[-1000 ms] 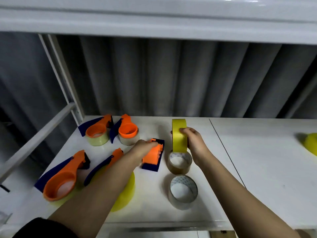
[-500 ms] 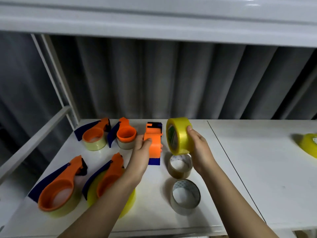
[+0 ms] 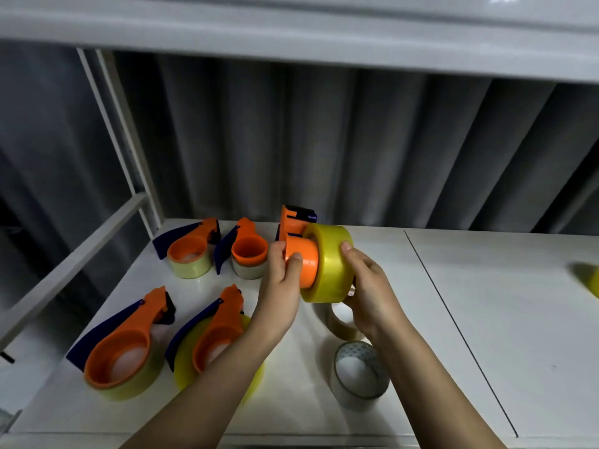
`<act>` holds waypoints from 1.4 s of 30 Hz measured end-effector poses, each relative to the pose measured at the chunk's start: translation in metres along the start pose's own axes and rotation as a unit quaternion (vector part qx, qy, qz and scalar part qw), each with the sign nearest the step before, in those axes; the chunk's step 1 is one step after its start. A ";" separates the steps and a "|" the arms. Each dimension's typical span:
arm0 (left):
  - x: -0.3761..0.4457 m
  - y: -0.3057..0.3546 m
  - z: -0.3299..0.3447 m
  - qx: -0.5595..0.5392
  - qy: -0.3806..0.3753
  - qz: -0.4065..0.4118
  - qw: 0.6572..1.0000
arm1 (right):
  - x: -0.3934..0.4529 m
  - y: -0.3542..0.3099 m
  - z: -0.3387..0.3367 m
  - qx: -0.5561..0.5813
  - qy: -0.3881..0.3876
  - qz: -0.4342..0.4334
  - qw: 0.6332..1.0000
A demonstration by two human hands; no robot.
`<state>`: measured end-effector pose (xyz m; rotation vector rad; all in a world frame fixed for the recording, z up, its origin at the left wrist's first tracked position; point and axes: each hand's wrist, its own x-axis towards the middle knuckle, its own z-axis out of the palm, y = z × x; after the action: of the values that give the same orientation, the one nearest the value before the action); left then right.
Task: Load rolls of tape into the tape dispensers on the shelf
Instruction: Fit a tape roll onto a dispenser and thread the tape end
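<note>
Both hands (image 3: 282, 280) fit yellow roll (image 3: 330, 264) onto orange dispenser (image 3: 301, 251).

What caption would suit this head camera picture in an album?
Two hands slide a yellow tape roll onto an orange dispenser above a white shelf holding four loaded dispensers.

No legible txt, labels or nos. anywhere in view.

Dim, even light falls from above, with glare on the upper shelf (image 3: 499, 0) (top right corner); soft shadows pool beside the rolls; wide-angle bending curves the edges; the far-right yellow roll (image 3: 591, 280) blurs.
</note>
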<state>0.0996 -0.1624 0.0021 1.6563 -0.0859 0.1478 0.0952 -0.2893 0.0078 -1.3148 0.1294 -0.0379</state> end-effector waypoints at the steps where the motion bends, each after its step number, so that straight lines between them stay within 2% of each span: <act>1: 0.000 0.002 -0.001 -0.001 -0.001 -0.004 1.000 | 0.000 0.000 -0.001 -0.008 -0.004 0.003 1.000; 6: 0.001 0.011 -0.005 0.003 -0.001 -0.019 1.000 | -0.001 -0.006 0.000 -0.030 -0.010 0.027 0.999; 12: 0.007 0.025 -0.009 -0.027 -0.002 -0.079 0.997 | -0.002 -0.010 -0.001 -0.069 -0.051 0.024 0.996; 18: 0.005 0.030 -0.003 -0.075 0.015 -0.102 0.992 | 0.001 -0.004 -0.011 -0.094 -0.026 0.035 0.995; 21: -0.002 0.031 0.001 -0.118 0.018 -0.113 0.986 | 0.004 0.004 -0.012 -0.064 -0.077 0.084 0.992; 24: -0.005 0.031 0.002 -0.116 0.020 -0.107 0.987 | 0.005 0.010 -0.009 0.004 -0.097 0.114 0.989; 26: -0.004 0.030 0.001 -0.090 0.014 -0.106 0.990 | 0.007 0.015 -0.006 0.055 -0.088 0.126 0.987; 29: -0.002 0.025 0.001 -0.055 0.011 -0.083 0.995 | 0.011 0.022 -0.001 0.099 -0.025 0.152 0.983; 31: -0.003 0.020 0.005 -0.042 0.017 -0.058 0.997 | 0.011 0.023 0.002 0.104 -0.015 0.140 0.985; 33: -0.009 0.018 0.011 -0.052 0.015 -0.050 0.997 | 0.008 0.023 0.008 0.095 -0.060 0.101 0.988; 36: -0.013 0.022 0.012 -0.174 0.006 -0.111 0.978 | 0.005 0.027 0.013 0.074 -0.095 0.072 0.990; 38: -0.013 0.025 0.009 -0.221 -0.004 -0.125 0.967 | 0.003 0.027 0.014 0.078 -0.089 0.062 0.991; 42: -0.019 0.022 0.006 -0.214 -0.035 -0.093 0.972 | -0.005 0.031 0.022 0.080 -0.071 0.043 0.993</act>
<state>0.0781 -0.1710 0.0209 1.2303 -0.0138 -0.0697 0.0917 -0.2595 -0.0164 -1.1474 0.0604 0.1151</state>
